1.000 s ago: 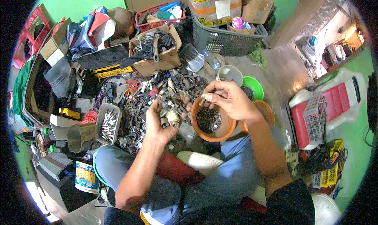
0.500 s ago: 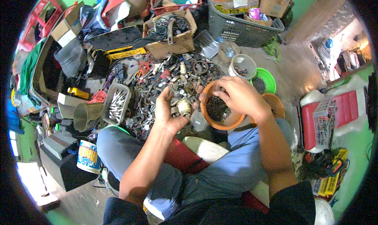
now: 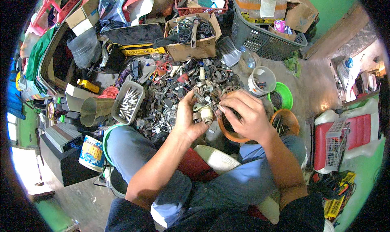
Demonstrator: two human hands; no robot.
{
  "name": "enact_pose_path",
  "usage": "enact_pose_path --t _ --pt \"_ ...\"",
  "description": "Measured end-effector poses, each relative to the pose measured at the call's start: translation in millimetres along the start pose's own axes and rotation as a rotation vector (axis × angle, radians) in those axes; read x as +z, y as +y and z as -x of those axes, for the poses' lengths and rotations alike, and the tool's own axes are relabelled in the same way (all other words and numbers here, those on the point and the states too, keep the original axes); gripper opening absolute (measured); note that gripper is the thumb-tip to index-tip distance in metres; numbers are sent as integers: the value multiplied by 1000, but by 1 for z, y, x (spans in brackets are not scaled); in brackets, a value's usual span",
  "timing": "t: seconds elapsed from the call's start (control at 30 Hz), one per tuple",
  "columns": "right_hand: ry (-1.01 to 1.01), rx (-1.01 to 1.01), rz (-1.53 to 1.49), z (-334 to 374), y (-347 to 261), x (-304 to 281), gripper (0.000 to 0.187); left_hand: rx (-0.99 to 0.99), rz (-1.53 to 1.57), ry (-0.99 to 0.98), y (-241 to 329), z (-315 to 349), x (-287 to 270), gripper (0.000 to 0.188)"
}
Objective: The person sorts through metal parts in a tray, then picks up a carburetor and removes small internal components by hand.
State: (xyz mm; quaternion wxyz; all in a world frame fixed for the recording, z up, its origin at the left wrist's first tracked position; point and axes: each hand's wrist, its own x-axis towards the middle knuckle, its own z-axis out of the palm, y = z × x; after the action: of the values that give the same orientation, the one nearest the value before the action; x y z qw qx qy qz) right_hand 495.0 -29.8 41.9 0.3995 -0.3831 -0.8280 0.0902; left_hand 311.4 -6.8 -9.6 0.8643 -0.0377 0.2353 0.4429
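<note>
In my left hand (image 3: 190, 120) rests a handful of small metal parts, with a cream-coloured cylindrical part (image 3: 206, 113) lying near the thumb. My fingers curl around the pieces from the left. My right hand (image 3: 248, 114) is bent in a pinch beside this handful, thumb and forefinger close to the parts; whatever may be between its fingertips is too small to make out. Under the right hand stands an orange bowl (image 3: 232, 137), partly covered by it, with small dark pieces inside. A wide heap of mixed metal and plastic parts (image 3: 164, 96) spreads beyond both hands.
Left of the heap sits a grey tray (image 3: 135, 94) of pale slim pieces. On the right are a white bucket (image 3: 264, 75), a green bowl (image 3: 289, 94) and another orange bowl (image 3: 293, 122). Behind the heap stand a cardboard box of cables (image 3: 191, 51) and a grey crate (image 3: 264, 41).
My right hand has moved from over the orange bowl to the parts in my left hand. The whole view has shifted slightly, so the surroundings appear farther right.
</note>
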Motion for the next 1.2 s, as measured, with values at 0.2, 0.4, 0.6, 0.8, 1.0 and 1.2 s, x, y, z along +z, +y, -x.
enact_pose_path --t 0.2,0.4,0.6,0.8,1.0,1.2 --pt "43 23 -15 -4 0 1 17 -9 -22 -1 -7 -8 7 33" --pt "55 49 13 -6 -2 3 22 -11 -30 9 -11 -15 4 28" --pt "27 44 43 -5 -3 9 25 -53 -5 -24 -11 -15 0 29" --pt "52 63 -4 -6 -3 11 21 -33 -1 15 -12 -15 1 27" --pt "135 80 -77 -2 1 12 20 -6 -6 22 -11 -14 3 29" --pt "169 125 -121 -2 -2 8 24 -8 -13 -4 -8 -12 0 32"
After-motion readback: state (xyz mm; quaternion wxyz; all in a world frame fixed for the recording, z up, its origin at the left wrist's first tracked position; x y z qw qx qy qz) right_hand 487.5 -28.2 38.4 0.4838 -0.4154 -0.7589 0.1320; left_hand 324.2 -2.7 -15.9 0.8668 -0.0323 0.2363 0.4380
